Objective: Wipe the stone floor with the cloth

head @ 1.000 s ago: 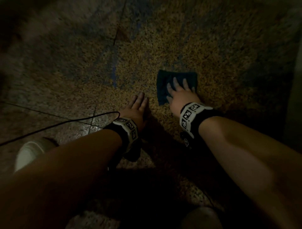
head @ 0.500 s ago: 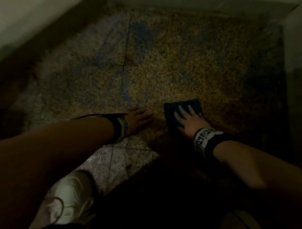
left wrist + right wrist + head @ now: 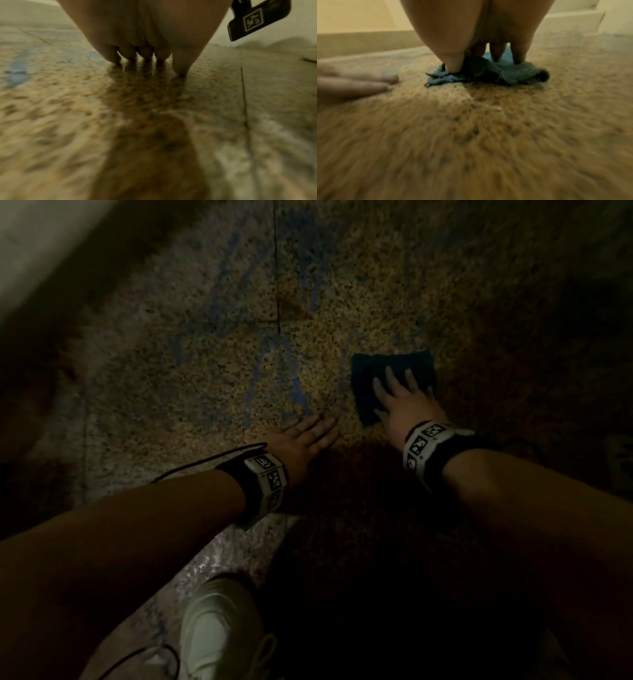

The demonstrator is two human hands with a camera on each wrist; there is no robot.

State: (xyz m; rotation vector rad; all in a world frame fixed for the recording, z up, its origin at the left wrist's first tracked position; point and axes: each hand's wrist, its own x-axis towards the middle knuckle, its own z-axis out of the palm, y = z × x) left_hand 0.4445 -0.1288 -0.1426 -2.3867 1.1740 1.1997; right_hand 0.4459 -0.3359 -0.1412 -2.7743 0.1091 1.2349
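A dark blue cloth (image 3: 383,371) lies flat on the speckled stone floor (image 3: 325,313). My right hand (image 3: 402,398) presses down on it with straight, spread fingers; in the right wrist view the cloth (image 3: 520,73) bunches under the fingertips (image 3: 452,66). My left hand (image 3: 305,436) rests flat on the bare floor just left of the cloth, fingers straight and holding nothing. In the left wrist view the left hand (image 3: 145,58) touches the stone with its fingertips. Blue smears (image 3: 270,371) mark the floor left of the cloth.
A pale wall base (image 3: 41,251) runs along the far left. A tile joint (image 3: 276,268) runs away from me through the floor. My white shoe (image 3: 219,631) sits near the bottom, with a black cable (image 3: 205,465) over my left wrist.
The right hand has slid the cloth over the floor, first toward me, then away again. The left hand stays flat beside it while the head view shifts.
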